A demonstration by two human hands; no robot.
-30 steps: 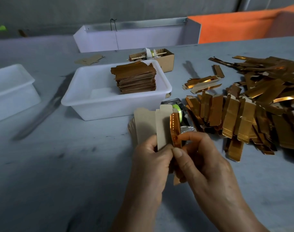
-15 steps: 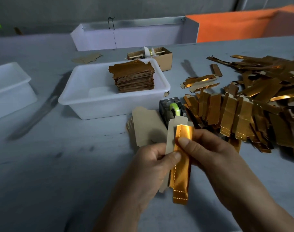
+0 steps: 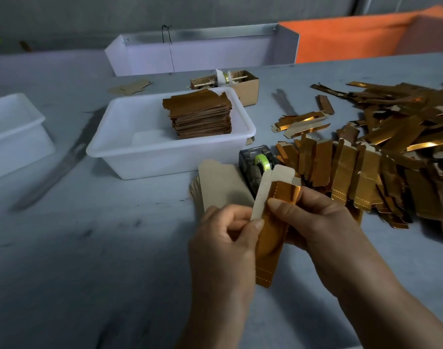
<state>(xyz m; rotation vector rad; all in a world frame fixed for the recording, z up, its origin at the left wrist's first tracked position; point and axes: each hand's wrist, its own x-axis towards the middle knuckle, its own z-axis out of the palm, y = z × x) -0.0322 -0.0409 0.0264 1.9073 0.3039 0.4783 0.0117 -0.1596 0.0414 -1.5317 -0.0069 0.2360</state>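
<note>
Above the counter [image 3: 114, 260], the carton [image 3: 268, 253] runs lengthwise away from the person, left grip [image 3: 225, 238] pinching its pale side flap, right grip [image 3: 323, 222] pinching its far gold end.

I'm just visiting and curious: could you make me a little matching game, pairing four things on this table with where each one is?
Things:
1. gold carton blank
2. stack of gold sheets
3. tape dispenser
4. small cardboard box

Places:
A. inside the white tub
B. behind the white tub
C. held by the left hand and right hand
D. on the table, just beyond the hands

Pairs: 1-C, 2-A, 3-D, 4-B.
</note>
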